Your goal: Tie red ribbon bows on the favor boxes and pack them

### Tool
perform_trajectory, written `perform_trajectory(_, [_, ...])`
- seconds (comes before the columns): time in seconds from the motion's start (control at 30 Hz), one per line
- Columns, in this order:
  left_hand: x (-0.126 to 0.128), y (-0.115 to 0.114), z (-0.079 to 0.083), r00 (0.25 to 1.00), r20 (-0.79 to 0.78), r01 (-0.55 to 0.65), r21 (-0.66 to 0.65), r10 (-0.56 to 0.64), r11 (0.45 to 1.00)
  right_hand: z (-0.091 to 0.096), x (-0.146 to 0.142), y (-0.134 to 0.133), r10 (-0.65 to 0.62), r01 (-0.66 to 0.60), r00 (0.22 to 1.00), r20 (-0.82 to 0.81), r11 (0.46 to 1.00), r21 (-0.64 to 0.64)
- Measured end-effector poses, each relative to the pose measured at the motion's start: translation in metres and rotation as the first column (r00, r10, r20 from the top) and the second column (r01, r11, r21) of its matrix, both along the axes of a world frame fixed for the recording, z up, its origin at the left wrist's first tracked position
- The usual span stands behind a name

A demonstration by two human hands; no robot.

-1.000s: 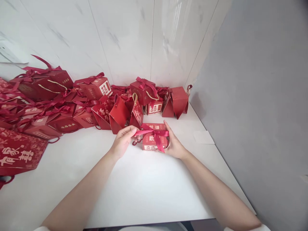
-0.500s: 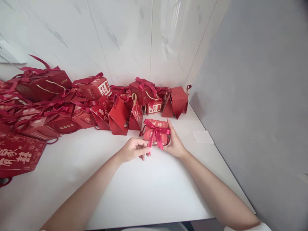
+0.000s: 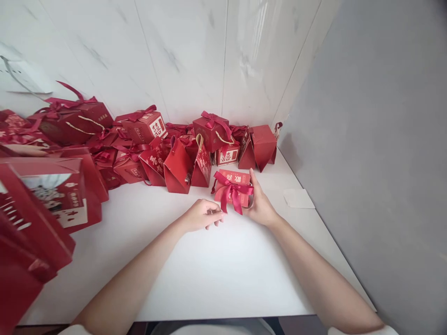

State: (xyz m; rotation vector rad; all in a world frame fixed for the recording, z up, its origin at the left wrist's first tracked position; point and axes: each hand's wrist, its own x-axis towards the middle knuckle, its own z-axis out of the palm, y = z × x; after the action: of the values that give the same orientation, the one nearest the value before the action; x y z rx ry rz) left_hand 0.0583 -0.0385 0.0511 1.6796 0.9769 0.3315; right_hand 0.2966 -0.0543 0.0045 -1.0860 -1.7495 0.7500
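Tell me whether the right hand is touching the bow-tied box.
Touching. The head view shows the right hand cupped against the right end of the bow-tied box, with a raised digit along its edge.

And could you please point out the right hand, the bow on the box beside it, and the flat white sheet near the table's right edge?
Right hand [image 3: 261, 207]: head view, on the middle of the hand.
Bow [image 3: 233, 188]: head view, on its knot.
Flat white sheet [image 3: 299, 198]: head view, mid-surface.
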Motion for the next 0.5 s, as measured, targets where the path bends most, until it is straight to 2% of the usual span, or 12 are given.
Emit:
perform_trajectory(0.1, [0.003,-0.017,0.023,0.977,-0.213,0.083,0.242,-0.031,0.967,0.003,0.008,-0.001,0.032,-0.032,0.999,0.008,0.999,-0.013])
perform_trajectory(0.2, [0.002,-0.041,0.048,0.966,-0.257,0.154,0.459,-0.036,0.875,0.008,0.014,-0.005,0.044,-0.041,0.998,0.047,0.997,-0.063])
perform_trajectory(0.33, [-0.008,-0.078,0.069,0.982,-0.177,0.15,0.477,-0.072,0.866,0.018,0.023,-0.013,0.002,0.021,0.983,0.186,0.992,-0.122])
perform_trajectory(0.4, [-0.016,-0.097,0.071,0.99,-0.134,0.101,0.501,-0.039,0.859,0.023,0.028,-0.017,-0.013,0.051,0.964,0.267,0.989,-0.137])
perform_trajectory(0.5, [-0.037,-0.131,0.067,0.999,-0.046,0.012,0.573,0.017,0.82,0.031,0.039,-0.022,-0.022,0.087,0.933,0.359,0.982,-0.166])
